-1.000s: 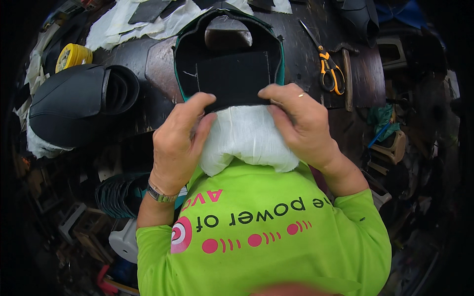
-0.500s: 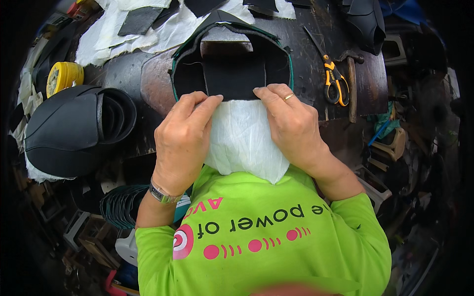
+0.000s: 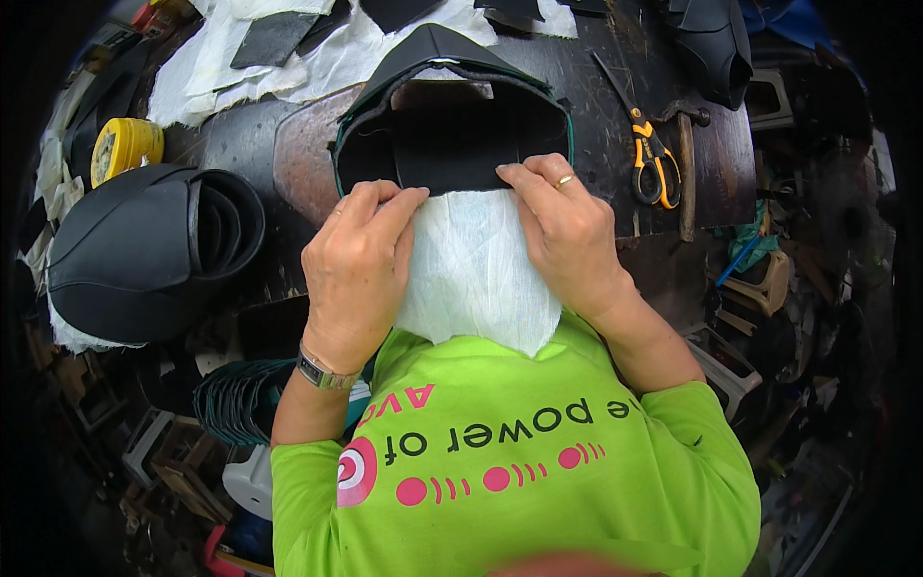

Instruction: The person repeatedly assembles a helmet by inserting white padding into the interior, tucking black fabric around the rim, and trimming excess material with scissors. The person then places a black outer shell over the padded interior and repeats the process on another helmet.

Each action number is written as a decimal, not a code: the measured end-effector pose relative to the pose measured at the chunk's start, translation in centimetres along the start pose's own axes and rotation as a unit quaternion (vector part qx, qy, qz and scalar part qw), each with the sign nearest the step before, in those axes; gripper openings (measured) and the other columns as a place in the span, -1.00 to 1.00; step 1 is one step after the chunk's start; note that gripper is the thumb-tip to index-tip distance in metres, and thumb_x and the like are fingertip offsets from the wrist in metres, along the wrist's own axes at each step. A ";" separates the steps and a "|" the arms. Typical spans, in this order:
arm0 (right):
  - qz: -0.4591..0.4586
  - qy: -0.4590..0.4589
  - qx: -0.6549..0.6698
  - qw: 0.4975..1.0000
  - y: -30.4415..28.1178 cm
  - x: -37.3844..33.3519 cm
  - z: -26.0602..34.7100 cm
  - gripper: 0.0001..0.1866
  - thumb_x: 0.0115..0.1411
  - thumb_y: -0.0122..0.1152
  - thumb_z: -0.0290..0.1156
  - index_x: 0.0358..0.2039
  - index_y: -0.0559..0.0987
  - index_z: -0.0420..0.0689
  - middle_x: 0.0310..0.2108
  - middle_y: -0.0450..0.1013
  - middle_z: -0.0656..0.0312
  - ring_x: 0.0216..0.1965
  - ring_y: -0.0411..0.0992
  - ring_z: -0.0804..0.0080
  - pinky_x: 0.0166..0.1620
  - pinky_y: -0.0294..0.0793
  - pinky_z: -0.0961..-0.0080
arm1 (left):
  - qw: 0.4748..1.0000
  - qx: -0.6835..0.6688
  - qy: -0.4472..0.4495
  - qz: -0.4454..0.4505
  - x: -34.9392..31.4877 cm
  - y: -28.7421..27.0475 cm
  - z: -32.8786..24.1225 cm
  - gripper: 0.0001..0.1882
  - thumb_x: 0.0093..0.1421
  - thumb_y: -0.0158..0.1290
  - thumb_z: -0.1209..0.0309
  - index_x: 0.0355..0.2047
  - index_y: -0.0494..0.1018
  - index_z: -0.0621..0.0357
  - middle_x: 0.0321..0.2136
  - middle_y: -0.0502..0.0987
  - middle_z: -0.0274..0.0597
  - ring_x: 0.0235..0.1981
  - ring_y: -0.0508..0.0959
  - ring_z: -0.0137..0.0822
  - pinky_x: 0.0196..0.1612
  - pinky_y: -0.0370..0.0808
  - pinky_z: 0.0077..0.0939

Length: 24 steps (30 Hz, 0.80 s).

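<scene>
A black shoe upper (image 3: 435, 50) with a green edge stands on the bench, its opening toward me. A white cloth piece (image 3: 479, 269) hangs from its near edge, down to my green shirt. My left hand (image 3: 358, 252) pinches the left part of that edge, where black material and cloth meet. With thumb and fingers, my right hand (image 3: 574, 229) grips the same edge farther right; it wears a ring. Both hands are closed, a short stretch of edge lying between them. The inside of the upper is mostly in shadow.
At the left, nested black uppers (image 3: 125, 252) stand near a yellow tub (image 3: 128, 152). Orange-handled scissors (image 3: 654, 165) and a hammer (image 3: 686, 178) lie on the right of the bench (image 3: 615, 115). White cloth sheets (image 3: 226, 67) with black pieces cover the far left.
The far side of the upper has tipped, showing more of its black outer face, and its inside looks darker. Both hands keep their pinch with only a slight shift.
</scene>
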State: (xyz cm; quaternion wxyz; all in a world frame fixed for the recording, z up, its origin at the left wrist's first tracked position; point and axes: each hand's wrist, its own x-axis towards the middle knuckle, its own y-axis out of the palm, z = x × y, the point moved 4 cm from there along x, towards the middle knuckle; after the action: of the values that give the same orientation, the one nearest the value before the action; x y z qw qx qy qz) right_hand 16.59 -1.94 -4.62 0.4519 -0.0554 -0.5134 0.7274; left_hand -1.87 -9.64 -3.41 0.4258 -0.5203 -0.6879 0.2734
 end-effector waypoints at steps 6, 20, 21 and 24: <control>0.001 0.003 -0.003 1.000 0.3 -0.1 -0.3 -0.76 0.14 0.24 -0.68 -0.16 0.64 -0.27 -0.23 0.52 0.12 -0.42 0.62 0.16 -0.38 0.62 0.39 | 1.000 0.009 -0.015 0.013 -0.1 0.2 0.1 -0.82 0.16 0.25 0.57 -0.20 0.69 0.14 -0.37 0.58 -0.18 -0.43 0.63 -0.23 -0.34 0.58 -0.47; 0.007 0.018 0.031 0.999 0.5 0.1 -1.1 -0.80 0.14 0.26 -0.65 -0.19 0.66 -0.22 -0.26 0.49 0.12 -0.42 0.60 0.12 -0.39 0.62 0.32 | 0.998 0.010 -0.025 0.057 -0.2 0.1 0.4 -0.81 0.15 0.25 0.53 -0.20 0.70 0.11 -0.36 0.57 -0.20 -0.34 0.62 -0.23 -0.24 0.54 -0.40; 0.009 0.022 0.032 0.999 0.5 0.0 -1.1 -0.79 0.14 0.27 -0.64 -0.19 0.66 -0.22 -0.26 0.49 0.12 -0.42 0.60 0.11 -0.39 0.62 0.31 | 0.996 0.036 -0.024 0.073 -0.1 0.0 0.0 -0.82 0.15 0.26 0.50 -0.21 0.70 0.11 -0.33 0.57 -0.20 -0.28 0.62 -0.22 -0.16 0.52 -0.38; 0.010 0.023 0.024 0.999 0.6 -0.1 -1.2 -0.80 0.14 0.26 -0.64 -0.20 0.66 -0.21 -0.27 0.48 0.12 -0.40 0.60 0.10 -0.37 0.62 0.29 | 0.989 0.131 0.047 0.057 0.3 -0.3 -1.8 -0.83 0.14 0.26 0.42 -0.23 0.69 0.12 -0.20 0.57 -0.17 -0.11 0.58 -0.18 0.04 0.42 -0.34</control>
State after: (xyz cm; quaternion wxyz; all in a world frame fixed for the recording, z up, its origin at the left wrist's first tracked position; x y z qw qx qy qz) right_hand 16.88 -1.21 -5.69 0.4574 -0.0666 -0.4849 0.7425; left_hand -0.46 -9.60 -2.16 0.5055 -0.5106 -0.5949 0.3603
